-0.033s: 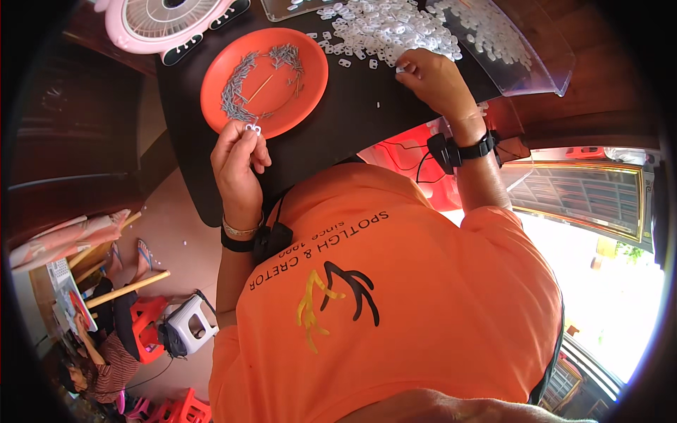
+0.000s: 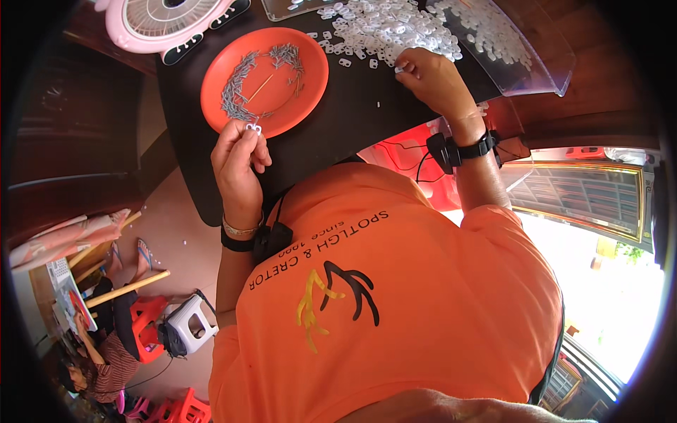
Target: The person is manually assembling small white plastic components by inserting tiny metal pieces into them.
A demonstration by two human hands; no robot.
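Note:
My left hand [image 2: 240,155] is at the near rim of a round orange plate [image 2: 282,120]. Its thumb and fingertips pinch a small white plastic piece with two holes [image 2: 253,129], and a thin grey pin seems to stick up from it. Many small grey pins [image 2: 236,84] lie in a ring on the plate, around a thin wooden stick [image 2: 259,89]. Over at the near edge of a heap of white plastic pieces [image 2: 395,32], my right hand [image 2: 431,79] has its fingertips closed on another white piece [image 2: 400,70], mostly covered by the fingers.
All this is on a black table [image 2: 331,127]. A pink fan [image 2: 169,25] stands at the far left. To the right, a clear plastic tray [image 2: 504,63] holds more white pieces. Stools [image 2: 190,324] and another person [image 2: 113,363] are at the lower left.

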